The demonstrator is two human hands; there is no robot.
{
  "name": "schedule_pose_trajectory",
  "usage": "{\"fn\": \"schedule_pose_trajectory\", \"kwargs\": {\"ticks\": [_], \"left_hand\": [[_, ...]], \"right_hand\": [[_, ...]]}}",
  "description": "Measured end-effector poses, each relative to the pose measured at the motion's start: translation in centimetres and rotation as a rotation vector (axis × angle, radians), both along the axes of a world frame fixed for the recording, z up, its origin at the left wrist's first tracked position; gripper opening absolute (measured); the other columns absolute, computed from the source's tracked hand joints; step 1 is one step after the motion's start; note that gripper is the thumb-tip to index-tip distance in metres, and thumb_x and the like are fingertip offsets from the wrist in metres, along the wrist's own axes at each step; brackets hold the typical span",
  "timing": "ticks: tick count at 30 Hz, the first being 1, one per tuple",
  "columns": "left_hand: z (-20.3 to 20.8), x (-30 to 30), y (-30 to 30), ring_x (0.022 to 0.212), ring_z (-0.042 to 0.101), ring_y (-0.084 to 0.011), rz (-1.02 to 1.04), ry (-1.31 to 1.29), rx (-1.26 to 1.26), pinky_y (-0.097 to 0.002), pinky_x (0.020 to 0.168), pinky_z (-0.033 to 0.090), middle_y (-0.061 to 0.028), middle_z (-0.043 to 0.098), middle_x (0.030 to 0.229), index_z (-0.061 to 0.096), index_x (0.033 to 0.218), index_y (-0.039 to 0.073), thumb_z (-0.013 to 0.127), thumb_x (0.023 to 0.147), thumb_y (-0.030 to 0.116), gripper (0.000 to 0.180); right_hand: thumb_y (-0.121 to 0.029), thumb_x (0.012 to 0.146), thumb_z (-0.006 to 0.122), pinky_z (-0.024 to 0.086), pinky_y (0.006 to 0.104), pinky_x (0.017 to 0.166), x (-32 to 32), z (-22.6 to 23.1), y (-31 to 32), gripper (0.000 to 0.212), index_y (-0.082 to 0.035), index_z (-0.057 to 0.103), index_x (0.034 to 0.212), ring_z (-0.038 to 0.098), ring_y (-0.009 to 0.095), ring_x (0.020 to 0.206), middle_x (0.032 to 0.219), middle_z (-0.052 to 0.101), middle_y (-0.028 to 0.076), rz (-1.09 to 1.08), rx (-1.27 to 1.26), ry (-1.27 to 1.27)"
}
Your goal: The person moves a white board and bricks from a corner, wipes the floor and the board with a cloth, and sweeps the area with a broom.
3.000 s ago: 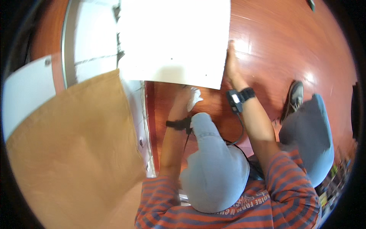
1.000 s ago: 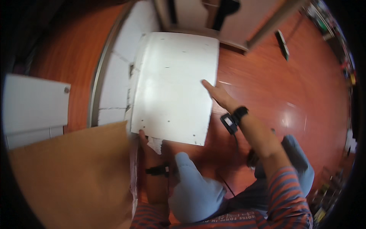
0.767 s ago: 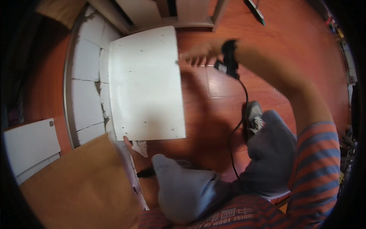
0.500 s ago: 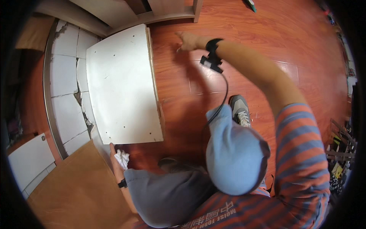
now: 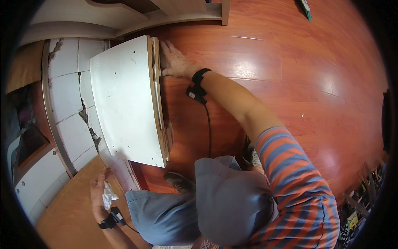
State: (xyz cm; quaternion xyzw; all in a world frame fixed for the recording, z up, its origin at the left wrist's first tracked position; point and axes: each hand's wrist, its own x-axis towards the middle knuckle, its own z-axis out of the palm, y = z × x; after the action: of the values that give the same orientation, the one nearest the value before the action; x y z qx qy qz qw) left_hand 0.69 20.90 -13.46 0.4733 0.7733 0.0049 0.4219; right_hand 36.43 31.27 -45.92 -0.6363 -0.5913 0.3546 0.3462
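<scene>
A white panel with small dark holes lies on top of a stack of boards, whose raw brown edges show on the right side. Against the far right side of this stack rests my right hand, its fingers stretched out and spread. Near the stack's close left corner, apart from it, is my left hand. Its fingers curl around a crumpled white tissue. Both wrists wear black straps with small devices; a cable hangs from the right one.
Cracked white tiles border the stack on the left. A wooden furniture frame stands beyond it. Brown sheeting lies near left. Reddish wood floor spreads right, with a green-tipped brush far off and clutter near right.
My right hand has moved left from above the floor to the stack's side. My left hand has drawn back from the panel's near corner with the tissue. My view has shifted.
</scene>
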Motion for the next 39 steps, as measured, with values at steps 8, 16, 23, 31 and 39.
{"fn": "schedule_pose_trajectory", "kwargs": {"ticks": [8,16,23,31,39], "left_hand": [[1.5,10.5,2.9,0.107,0.057,-0.0217,-0.377,-0.223,-0.105,-0.0331,0.097,0.039,-0.0147,0.064,0.110,0.057,0.115,-0.005,0.060,0.090,0.029,0.042],[-1.7,22.6,0.6,0.067,0.057,-0.0086,-0.423,-0.463,-0.259,-0.0214,0.061,0.046,-0.0115,0.063,0.111,0.051,0.125,-0.003,0.055,0.093,0.023,0.042],[-20.8,24.0,-1.9,0.052,0.047,-0.0144,0.612,-0.666,-0.043,-0.0281,0.043,0.043,-0.0036,0.051,0.070,0.035,0.139,0.010,0.056,0.092,0.024,0.053],[-23.0,21.9,0.8,0.056,0.030,-0.0082,1.272,-1.835,-0.131,-0.0192,0.046,0.026,0.0022,0.040,0.065,0.038,0.136,0.000,0.064,0.078,0.055,0.084],[-22.4,22.4,1.1,0.055,0.030,-0.0070,1.453,-1.864,-0.087,-0.0183,0.047,0.027,0.0017,0.042,0.067,0.038,0.136,-0.002,0.066,0.080,0.045,0.078]], "right_hand": [[-0.021,0.067,0.072,0.022,0.0457,0.110,-1.8,-2.5,2.3,0.093,0.008,0.020,0.138,0.027,0.046,0.129,0.140,0.021,0.032,-0.188,0.270,0.032],[-0.016,0.063,0.074,0.020,0.0476,0.111,-0.4,-2.2,2.0,0.096,0.008,0.018,0.137,0.024,0.045,0.130,0.139,0.021,0.029,-0.113,0.289,0.135],[-0.022,0.063,0.074,0.022,0.0514,0.108,-1.1,-2.3,2.3,0.096,0.009,0.019,0.135,0.024,0.048,0.128,0.136,0.024,0.034,-0.129,0.281,0.068],[-0.021,0.063,0.071,0.029,0.0500,0.104,-0.7,-2.0,3.3,0.091,0.013,0.022,0.131,0.032,0.049,0.119,0.129,0.030,0.035,-0.079,0.354,0.088],[-0.008,0.056,0.076,0.030,0.0420,0.108,-0.3,-2.6,2.4,0.100,0.003,0.020,0.139,0.031,0.040,0.127,0.133,0.032,0.026,-0.084,0.301,0.053]]}}
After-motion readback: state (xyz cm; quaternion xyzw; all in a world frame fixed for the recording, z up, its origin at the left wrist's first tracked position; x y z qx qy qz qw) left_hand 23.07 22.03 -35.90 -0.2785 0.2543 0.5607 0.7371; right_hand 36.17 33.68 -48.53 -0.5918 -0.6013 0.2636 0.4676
